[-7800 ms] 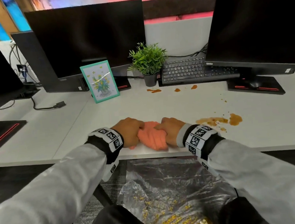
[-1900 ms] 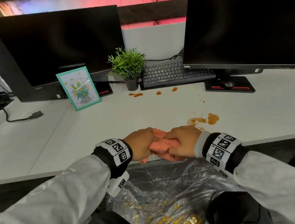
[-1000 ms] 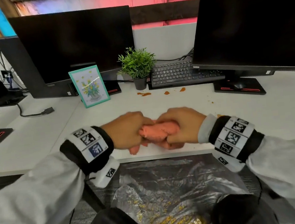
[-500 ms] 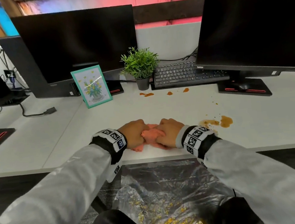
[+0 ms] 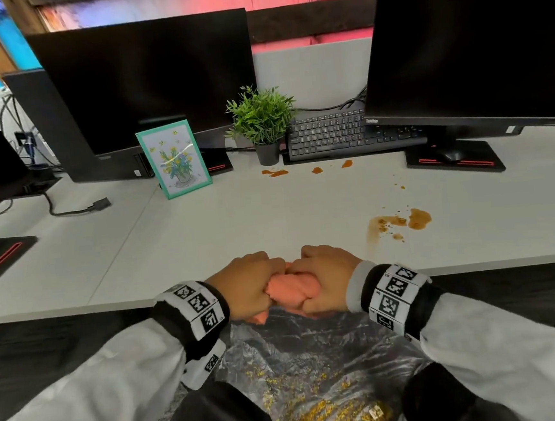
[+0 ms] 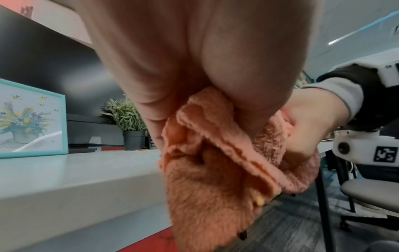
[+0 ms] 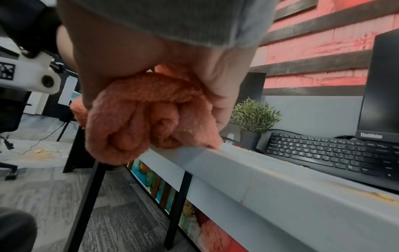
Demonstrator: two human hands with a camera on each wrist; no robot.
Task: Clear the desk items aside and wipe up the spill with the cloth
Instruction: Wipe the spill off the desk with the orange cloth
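A bunched orange cloth (image 5: 291,288) (image 6: 211,170) (image 7: 138,116) sits between both fists at the white desk's front edge (image 5: 77,310). My left hand (image 5: 247,285) grips its left end and my right hand (image 5: 322,280) grips its right end, knuckles nearly touching. A brown spill (image 5: 401,223) lies on the desk to the right of my right hand. Smaller brown drops (image 5: 274,173) lie near the keyboard (image 5: 340,134). The framed flower picture (image 5: 174,164) and the potted plant (image 5: 262,124) stand at the back.
Two black monitors (image 5: 144,84) (image 5: 470,49) stand at the back, a monitor base (image 5: 453,161) at right. A loose cable (image 5: 78,209) lies at left. Below the desk edge a clear plastic bag (image 5: 310,368) holds yellow-brown crumbs. An office chair (image 6: 371,192) stands right.
Both hands with the cloth dropped from above the desk to its front edge and drew back toward me. The fists have closed in tighter on the cloth.
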